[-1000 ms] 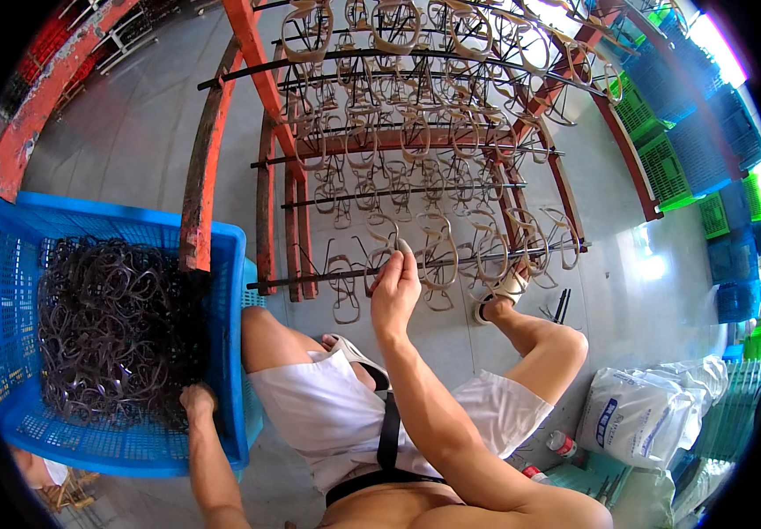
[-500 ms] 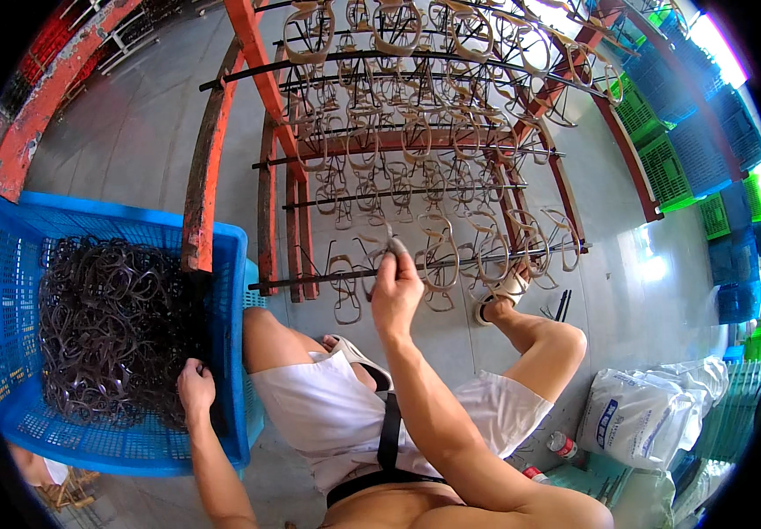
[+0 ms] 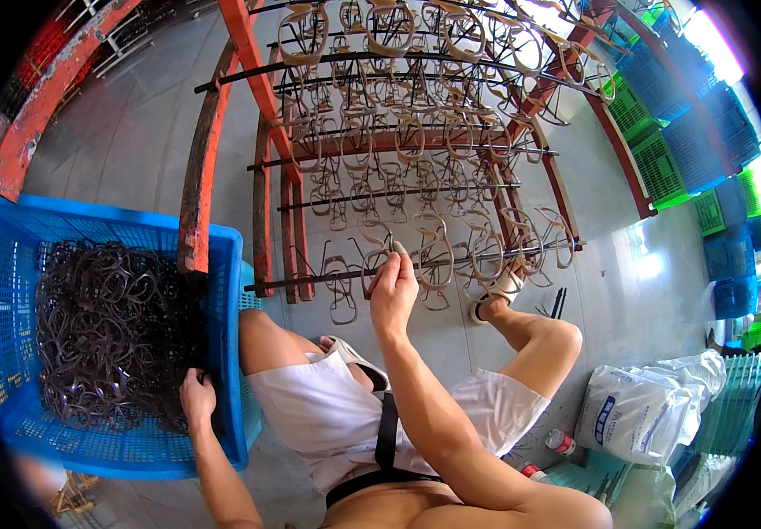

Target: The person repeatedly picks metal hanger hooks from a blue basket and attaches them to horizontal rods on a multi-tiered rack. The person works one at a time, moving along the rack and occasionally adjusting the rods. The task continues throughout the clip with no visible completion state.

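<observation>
My right hand (image 3: 395,286) is closed, pinching a pale brown eyeglass frame (image 3: 375,233) at the front rod (image 3: 310,281) of a rack; a pale cover shows on a finger. More such frames hang along this rod on both sides of the hand. To the left, my left hand (image 3: 197,398) reaches over the near right part of a blue crate (image 3: 116,458). Its fingers are curled against a tangled heap of dark eyeglass frames (image 3: 103,331). What those fingers hold, if anything, is hidden.
Orange-red rack posts (image 3: 195,176) rise between crate and rods, one reaching over the crate's rim. Several rods higher up carry rows of frames. White sacks (image 3: 631,410) and a red-labelled can (image 3: 560,442) lie at right. Green and blue crates (image 3: 662,167) stack beyond.
My right hand has dropped slightly toward the front rod, and the frame in its fingers has shifted with it. My left hand stays at the heap, moved a little. The view shifts slightly.
</observation>
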Motion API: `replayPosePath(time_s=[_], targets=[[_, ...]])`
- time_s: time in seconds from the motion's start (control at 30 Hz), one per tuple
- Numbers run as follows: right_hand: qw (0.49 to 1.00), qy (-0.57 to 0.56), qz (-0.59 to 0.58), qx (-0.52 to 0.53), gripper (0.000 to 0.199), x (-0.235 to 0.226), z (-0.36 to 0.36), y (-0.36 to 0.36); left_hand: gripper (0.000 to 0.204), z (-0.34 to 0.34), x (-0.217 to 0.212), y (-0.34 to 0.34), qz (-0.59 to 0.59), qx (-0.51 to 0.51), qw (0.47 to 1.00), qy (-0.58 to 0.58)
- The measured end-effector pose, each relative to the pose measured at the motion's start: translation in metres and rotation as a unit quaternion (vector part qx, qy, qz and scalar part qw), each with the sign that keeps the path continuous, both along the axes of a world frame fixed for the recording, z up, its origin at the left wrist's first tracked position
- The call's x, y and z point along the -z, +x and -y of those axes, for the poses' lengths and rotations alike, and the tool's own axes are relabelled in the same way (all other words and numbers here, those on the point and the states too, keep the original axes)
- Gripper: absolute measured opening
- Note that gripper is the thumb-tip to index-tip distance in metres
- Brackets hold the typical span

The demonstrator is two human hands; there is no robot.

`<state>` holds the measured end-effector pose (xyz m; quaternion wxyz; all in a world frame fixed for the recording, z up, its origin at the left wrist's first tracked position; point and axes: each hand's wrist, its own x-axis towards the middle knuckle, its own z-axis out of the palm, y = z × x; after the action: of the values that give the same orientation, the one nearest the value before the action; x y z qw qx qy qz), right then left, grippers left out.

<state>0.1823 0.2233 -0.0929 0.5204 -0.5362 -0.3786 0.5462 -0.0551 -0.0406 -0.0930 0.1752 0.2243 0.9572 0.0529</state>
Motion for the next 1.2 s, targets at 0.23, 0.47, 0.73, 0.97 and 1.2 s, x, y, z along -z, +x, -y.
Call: replayPosePath(time_s=[0.23,0.47,0.73,0.97,1.2], targets=[[0.991,-0.011,-0.129,0.020,0.019,-0.002,-0.006,0.003,0.024,-0.002,-0.004,0.000,0.031,-0.005,0.999,-0.011],[0.994,-0.028,-0.104,0.005,0.021,-0.009,-0.003,0.002,0.024,0.001,0.001,-0.001,0.012,0.008,1.000,-0.012],[0.985,-0.049,-0.163,0.002,0.021,0.001,-0.009,0.003,0.024,0.001,0.001,-0.001,0.006,0.013,1.000,0.002],[0.997,-0.005,-0.062,-0.038,0.026,0.000,0.001,0.000,0.023,0.003,0.005,-0.004,0.008,0.014,1.000,0.004],[0.973,0.080,0.202,-0.077,0.032,0.009,0.018,-0.002,0.021,0.004,0.009,-0.004,-0.003,0.015,1.000,0.018]])
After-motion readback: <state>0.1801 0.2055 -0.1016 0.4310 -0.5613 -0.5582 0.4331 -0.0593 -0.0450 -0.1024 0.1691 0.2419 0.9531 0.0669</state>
